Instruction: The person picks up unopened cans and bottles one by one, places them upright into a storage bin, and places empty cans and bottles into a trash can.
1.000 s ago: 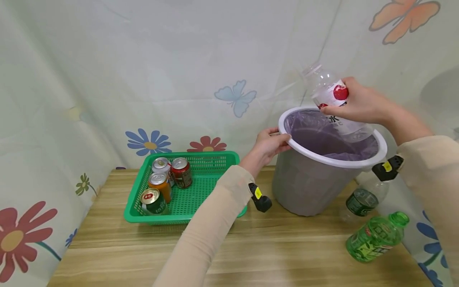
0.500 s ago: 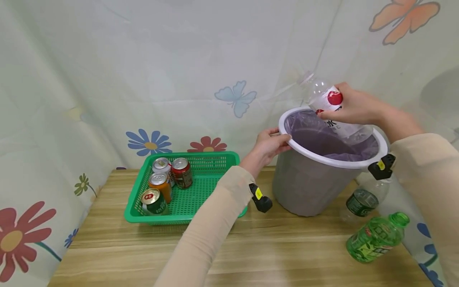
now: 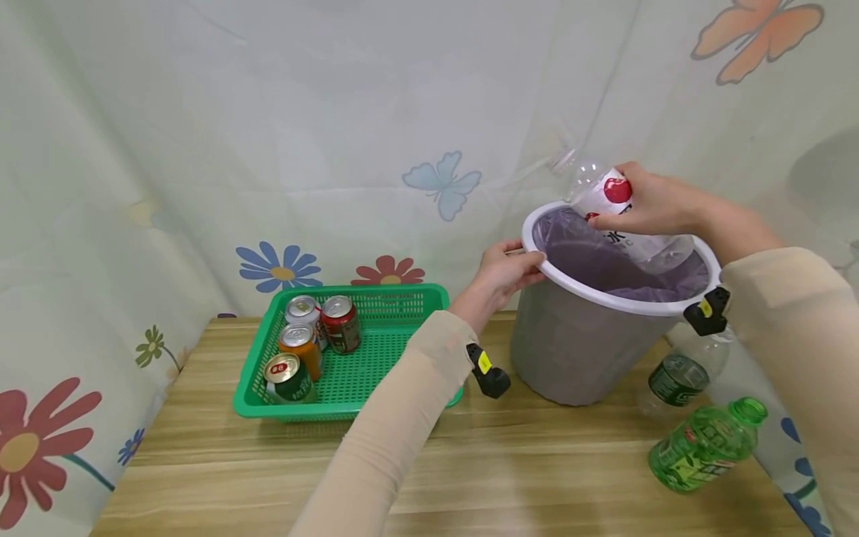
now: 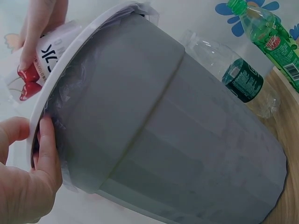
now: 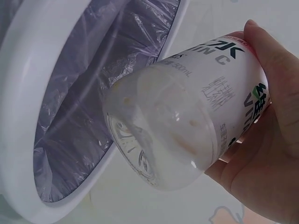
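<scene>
A grey trash bin (image 3: 570, 350) with a white rim and a purple liner bag (image 3: 577, 250) stands on the table. My left hand (image 3: 505, 274) grips the bin's rim at its left side, thumb on top and fingers underneath, as the left wrist view shows. Above the bin's mouth, my right hand (image 3: 661, 203) holds a clear plastic bottle (image 5: 159, 126) around its white label with red cherries. The bottle lies tilted, its neck up toward the back left and its base down over the opening. It looks empty in the right wrist view.
Right of the bin stand a clear bottle with a dark green label (image 3: 679, 377) and a green plastic bottle (image 3: 708, 444). A green basket (image 3: 382, 406) to the left holds several drink cans (image 3: 291, 377). A patterned curtain (image 3: 335, 149) hangs behind the wooden table (image 3: 523, 470).
My right hand has moved left and slightly down with the clear bottle, bringing it lower over the bin. The left hand stays on the rim.
</scene>
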The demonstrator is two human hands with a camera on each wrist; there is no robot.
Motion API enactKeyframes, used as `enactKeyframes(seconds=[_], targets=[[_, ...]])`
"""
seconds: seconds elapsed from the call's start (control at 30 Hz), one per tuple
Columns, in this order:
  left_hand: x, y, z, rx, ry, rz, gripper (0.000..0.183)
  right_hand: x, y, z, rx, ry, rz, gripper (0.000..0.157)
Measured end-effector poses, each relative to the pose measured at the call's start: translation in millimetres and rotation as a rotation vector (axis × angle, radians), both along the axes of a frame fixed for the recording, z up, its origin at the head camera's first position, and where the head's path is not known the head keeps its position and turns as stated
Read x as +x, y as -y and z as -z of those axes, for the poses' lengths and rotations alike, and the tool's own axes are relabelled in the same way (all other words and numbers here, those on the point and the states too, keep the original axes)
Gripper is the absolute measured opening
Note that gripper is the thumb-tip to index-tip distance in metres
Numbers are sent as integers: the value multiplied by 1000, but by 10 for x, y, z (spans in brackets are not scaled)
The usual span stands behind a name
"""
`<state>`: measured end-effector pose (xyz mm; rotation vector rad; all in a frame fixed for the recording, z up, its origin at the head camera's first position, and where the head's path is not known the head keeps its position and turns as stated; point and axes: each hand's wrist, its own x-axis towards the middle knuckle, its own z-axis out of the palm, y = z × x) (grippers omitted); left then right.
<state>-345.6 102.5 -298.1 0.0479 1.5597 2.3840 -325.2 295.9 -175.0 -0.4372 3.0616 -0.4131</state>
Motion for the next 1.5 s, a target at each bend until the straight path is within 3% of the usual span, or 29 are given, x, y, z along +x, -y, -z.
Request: enactKeyframes(seconds=[0.93, 1.23, 1.5], targets=[[-41, 7, 13, -2, 1, 0, 51, -5, 0, 120, 27, 12, -63, 85], [-36, 7, 3, -9, 3, -6, 51, 16, -34, 102, 25, 71, -81, 85], [-29, 12, 11, -6, 0, -10, 51, 29, -23, 119, 73, 53, -108, 84]])
